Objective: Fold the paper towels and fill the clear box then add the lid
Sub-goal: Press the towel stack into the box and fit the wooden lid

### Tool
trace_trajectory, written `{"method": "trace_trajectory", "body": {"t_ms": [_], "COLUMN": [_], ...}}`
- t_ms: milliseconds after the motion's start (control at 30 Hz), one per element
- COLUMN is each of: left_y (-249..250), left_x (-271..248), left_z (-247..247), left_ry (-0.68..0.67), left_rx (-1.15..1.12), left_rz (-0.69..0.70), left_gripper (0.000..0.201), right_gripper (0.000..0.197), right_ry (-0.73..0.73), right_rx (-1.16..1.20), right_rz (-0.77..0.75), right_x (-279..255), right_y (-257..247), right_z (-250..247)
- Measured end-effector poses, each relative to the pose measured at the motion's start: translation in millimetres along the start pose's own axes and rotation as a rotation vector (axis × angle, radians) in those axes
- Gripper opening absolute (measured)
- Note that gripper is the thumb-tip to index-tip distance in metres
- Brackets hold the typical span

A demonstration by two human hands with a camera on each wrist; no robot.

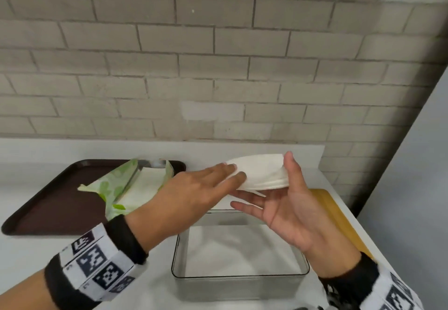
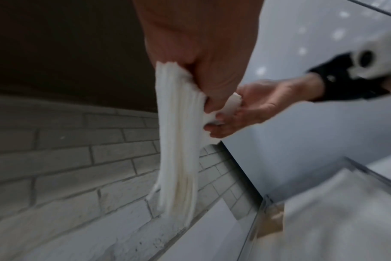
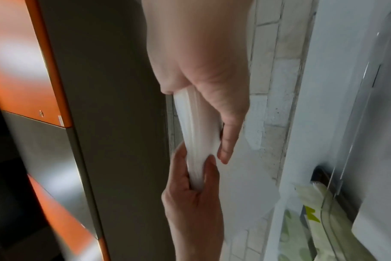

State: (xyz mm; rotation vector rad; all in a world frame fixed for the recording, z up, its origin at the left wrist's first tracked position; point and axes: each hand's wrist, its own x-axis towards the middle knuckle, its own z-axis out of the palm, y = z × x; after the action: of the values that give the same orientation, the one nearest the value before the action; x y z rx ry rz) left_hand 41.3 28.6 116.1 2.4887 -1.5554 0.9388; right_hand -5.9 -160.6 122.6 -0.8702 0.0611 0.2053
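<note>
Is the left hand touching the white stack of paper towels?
Touching. The right wrist view shows the left hand pinching the white paper towel stack's end.

Brown tray (image 1: 48, 203) on white counter (image 1: 29, 256); grey brick wall (image 1: 218, 67) behind.

Soft matt white paper towels (image 1: 260, 171) mid-frame, clear glossy plastic box (image 1: 240, 283) below, smooth dark plastic tray (image 1: 55, 200) at left, rough matt brick wall (image 1: 218, 55) above, smooth white surface (image 1: 36, 256).
</note>
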Motion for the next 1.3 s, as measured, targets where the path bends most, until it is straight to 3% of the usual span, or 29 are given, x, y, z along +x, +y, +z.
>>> {"method": "trace_trajectory", "body": {"t_ms": [67, 200, 300, 367, 433, 467, 533, 600, 633, 733, 800, 867, 933, 1033, 1167, 1300], "left_y": [7.1, 11.0, 17.8, 16.2, 10.2, 8.8, 12.7, 18.3, 18.8, 24.0, 23.5, 23.4, 26.7, 31.0, 34.7, 42.7], "left_x": [0.4, -1.5, -3.6, -4.8, -7.8, -9.1, -7.0, -1.5, -1.1, 0.3, -5.7, -10.6, -14.0, -21.3, -38.1, -52.6], "left_z": [0.8, 3.7, 5.6, 6.9, 11.5, 13.7, 8.4, 6.3, 11.0, 12.5, 8.0, 7.0, 11.8, 24.7, 39.3, 54.6], "left_ry": [0.031, 0.03, 0.04, 0.061, 0.185, 0.291, 0.522, 0.563, 0.536, 0.589, 0.603, 0.514, 0.375, 0.309, 0.181, 0.028], "left_rx": [0.061, 0.186, 0.272, 0.315, 0.254, 0.115, -0.309, -0.793, -1.064, -1.721, -1.908, -1.885, -1.642, -1.335, -1.268, -1.202], "left_rz": [0.088, 0.143, 0.176, 0.201, 0.068, -0.093, -0.583, -1.023, -1.111, -1.185, -1.212, -1.179, -1.139, -1.188, -1.274, -1.356], "left_gripper": [0.043, 0.045, 0.044, 0.041, 0.034, 0.035, 0.047, 0.059, 0.055, 0.021, 0.045, 0.056, 0.043, 0.038, 0.035, 0.047], "right_gripper": [0.066, 0.054, 0.02, 0.018, 0.023, 0.023, 0.025, 0.028, 0.029, 0.032, 0.031, 0.033, 0.036, 0.036, 0.033, 0.044], "right_ry": [0.051, 0.094, 0.123, 0.147, 0.16, 0.156, 0.133, 0.121, 0.126, 0.146, 0.15, 0.158, 0.174, 0.182, 0.251, 0.296], "right_rx": [0.037, 0.011, -0.166, -0.252, -0.278, -0.268, -0.242, -0.25, -0.268, -0.342, -0.386, -0.432, -0.455, -0.476, -0.614, -0.792], "right_rz": [-0.004, 0.017, -0.003, -0.065, -0.119, -0.141, -0.179, -0.192, -0.194, -0.201, -0.215, -0.241, -0.267, -0.272, -0.227, -0.145], "right_x": [-5.5, -16.0, -20.9, -21.3, -22.7, -24.2, -26.1, -26.6, -25.4, -22.1, -21.6, -20.8, -17.8, -13.5, -13.2, -10.5], "right_y": [-6.7, -18.8, -20.8, -20.1, -22.1, -24.1, -26.6, -25.1, -23.3, -18.7, -16.1, -12.0, -6.0, 5.7, 24.7, 37.2], "right_z": [-9.3, -22.9, -27.7, -31.0, -33.5, -34.6, -37.7, -39.7, -41.1, -46.5, -52.2, -58.8, -64.7, -73.8, -88.0, -95.6]}}
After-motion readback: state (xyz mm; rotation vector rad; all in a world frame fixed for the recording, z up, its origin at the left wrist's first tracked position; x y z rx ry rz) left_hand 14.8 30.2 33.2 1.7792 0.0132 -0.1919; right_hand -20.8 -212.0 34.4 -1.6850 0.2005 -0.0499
